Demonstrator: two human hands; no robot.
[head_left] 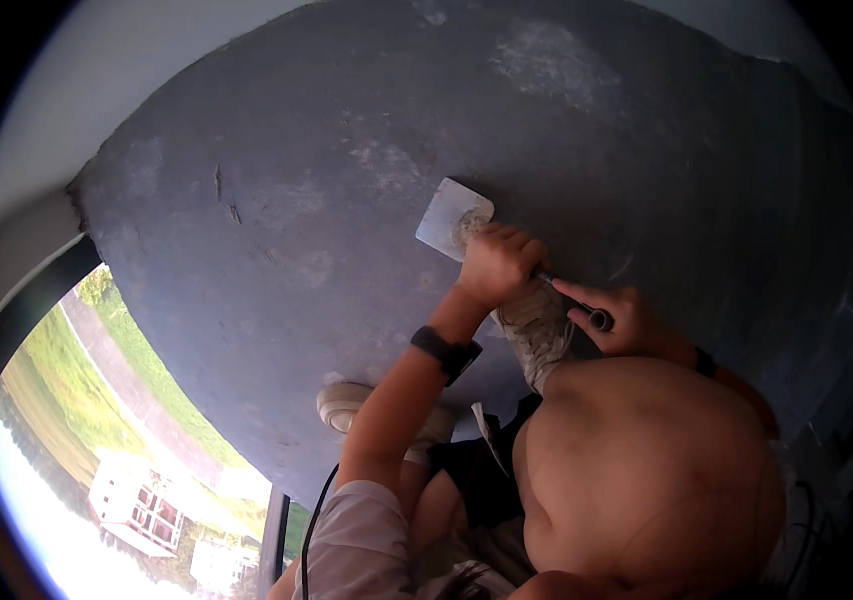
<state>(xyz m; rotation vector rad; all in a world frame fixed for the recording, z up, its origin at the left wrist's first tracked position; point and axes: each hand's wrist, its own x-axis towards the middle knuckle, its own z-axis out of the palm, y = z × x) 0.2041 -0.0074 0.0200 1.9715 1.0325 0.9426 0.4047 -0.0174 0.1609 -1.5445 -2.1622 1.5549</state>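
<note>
My left hand [502,264] is closed round the dark handle of a scraper with a flat, pale, squarish blade [440,222]. Grey, crumbly material sticks to the blade beside my knuckles. The blade lies on or just over the grey floor [306,230]; I cannot tell whether it touches. Closer to me, my right hand [626,318] grips the rear of the handle, its round end [601,320] showing between thumb and fingers. My right shoe [534,328], pale and laced, is just under the handle.
My other shoe [343,405] stands on the floor to the left, and my bare knee [646,450] fills the lower right. Pale patches and small cracks [234,213] mark the floor. A dark-framed window [36,290] on the left shows grass and buildings outside. A pale wall [136,80] curves behind.
</note>
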